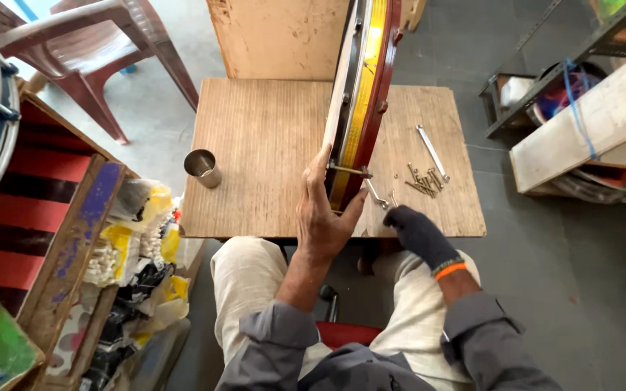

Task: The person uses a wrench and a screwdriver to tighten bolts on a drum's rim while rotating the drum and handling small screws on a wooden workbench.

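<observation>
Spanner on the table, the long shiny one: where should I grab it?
Take the spanner by the middle of its thin shaft, coming straight down from above. It lies flat on the table, apart from the bolts, with bare wood on both long sides, so fingers can probably pinch across it there.
</observation>
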